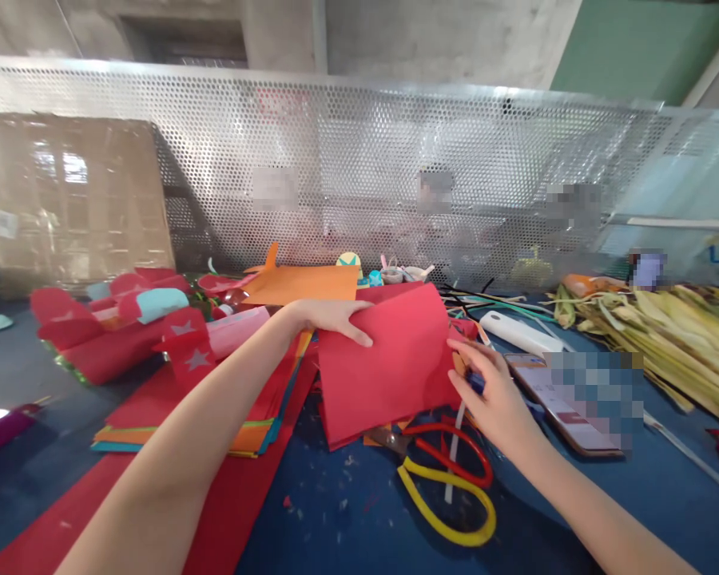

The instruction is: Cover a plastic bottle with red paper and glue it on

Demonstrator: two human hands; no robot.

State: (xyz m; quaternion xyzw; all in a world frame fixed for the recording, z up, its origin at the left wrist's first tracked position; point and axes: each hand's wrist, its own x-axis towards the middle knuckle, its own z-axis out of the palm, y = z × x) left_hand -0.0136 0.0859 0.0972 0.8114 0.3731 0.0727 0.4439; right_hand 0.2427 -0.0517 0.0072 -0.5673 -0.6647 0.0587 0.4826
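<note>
My left hand (329,316) grips the upper left edge of a red paper sheet (389,363), thumb on top and fingers behind it. My right hand (494,395) pinches the same sheet's right edge, with a small blue object tucked under its fingers. The sheet is held tilted just above the blue table (347,511). Red and yellow scissors (449,479) lie under the sheet's lower edge, near my right wrist.
A stack of coloured paper (245,431) and red paper shapes with stars (125,327) lie left. An orange sheet (305,283) sits behind. A phone (566,399), a white tool (515,331) and dried leaves (665,335) are right. A perforated metal screen (359,160) closes the back.
</note>
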